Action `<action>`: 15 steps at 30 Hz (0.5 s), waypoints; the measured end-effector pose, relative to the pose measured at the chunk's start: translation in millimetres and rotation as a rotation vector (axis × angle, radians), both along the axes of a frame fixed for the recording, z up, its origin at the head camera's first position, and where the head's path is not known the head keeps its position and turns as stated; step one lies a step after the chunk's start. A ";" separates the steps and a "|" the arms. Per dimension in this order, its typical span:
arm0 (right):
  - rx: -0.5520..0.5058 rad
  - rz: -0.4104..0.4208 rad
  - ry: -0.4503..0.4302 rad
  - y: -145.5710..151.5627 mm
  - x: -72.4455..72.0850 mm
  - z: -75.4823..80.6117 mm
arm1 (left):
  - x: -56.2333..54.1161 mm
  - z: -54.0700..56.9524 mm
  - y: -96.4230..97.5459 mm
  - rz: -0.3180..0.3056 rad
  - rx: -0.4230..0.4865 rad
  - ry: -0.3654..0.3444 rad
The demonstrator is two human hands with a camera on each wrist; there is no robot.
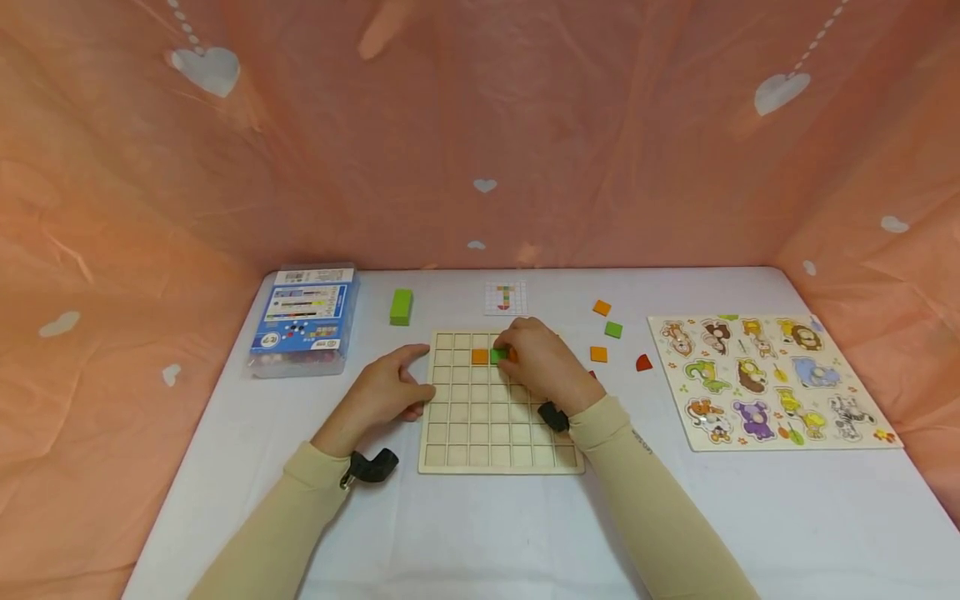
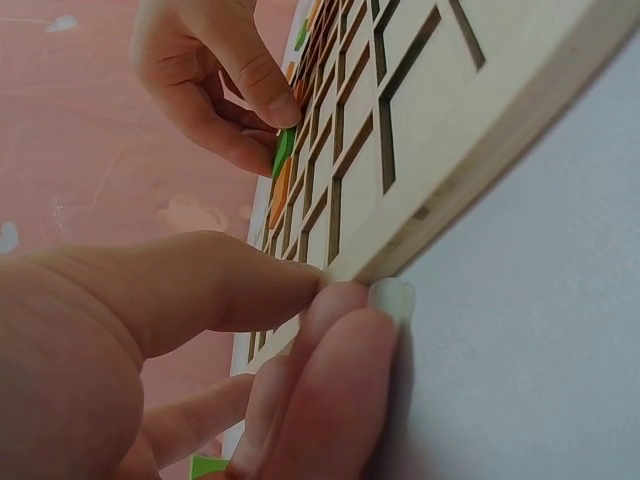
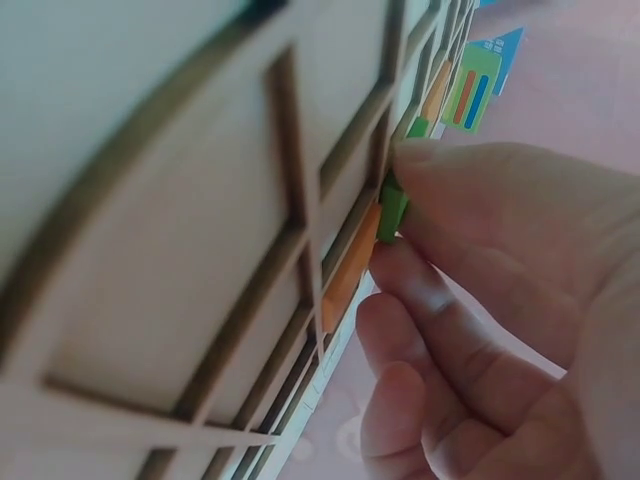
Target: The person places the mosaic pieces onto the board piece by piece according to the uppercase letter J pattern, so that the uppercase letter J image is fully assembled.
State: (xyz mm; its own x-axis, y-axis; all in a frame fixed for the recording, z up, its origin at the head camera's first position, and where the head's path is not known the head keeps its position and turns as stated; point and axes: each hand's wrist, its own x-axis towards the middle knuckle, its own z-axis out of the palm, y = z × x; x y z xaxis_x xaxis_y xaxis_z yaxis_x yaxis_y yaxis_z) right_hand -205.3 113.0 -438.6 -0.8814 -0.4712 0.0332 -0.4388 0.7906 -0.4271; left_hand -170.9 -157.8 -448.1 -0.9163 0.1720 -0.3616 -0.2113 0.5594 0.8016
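Observation:
A wooden grid board (image 1: 480,417) lies flat on the table. My left hand (image 1: 385,387) holds its left edge; in the left wrist view the thumb (image 2: 240,285) meets the rim and curled fingers (image 2: 345,390) rest against the side. Over the board's top rows, my right hand (image 1: 543,358) pinches a green square tile (image 3: 392,208) between thumb and fingers, right at a cell. To the left of this tile an orange square tile (image 1: 479,357) sits in the grid. Another orange tile (image 3: 352,268) is on its other side, partly covered by the hand in the head view.
Behind the board lies a pattern card (image 1: 506,297), with a green block (image 1: 401,307) and a blue-labelled box (image 1: 303,321) farther left. Right of the board are loose orange tiles (image 1: 598,354), a green tile (image 1: 613,329), a red quarter-circle (image 1: 644,362) and an animal puzzle (image 1: 772,383).

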 end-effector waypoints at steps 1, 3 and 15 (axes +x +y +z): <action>0.000 0.000 0.001 -0.1 0.2 0.5 | -0.3 0.1 -0.2 -0.001 0.001 0.001; -0.001 0.000 0.000 -0.2 0.3 1.2 | -0.8 0.5 -0.1 -0.001 0.008 0.003; -0.016 -0.019 -0.047 2.5 0.5 3.4 | 0.4 2.1 0.9 0.000 0.014 -0.013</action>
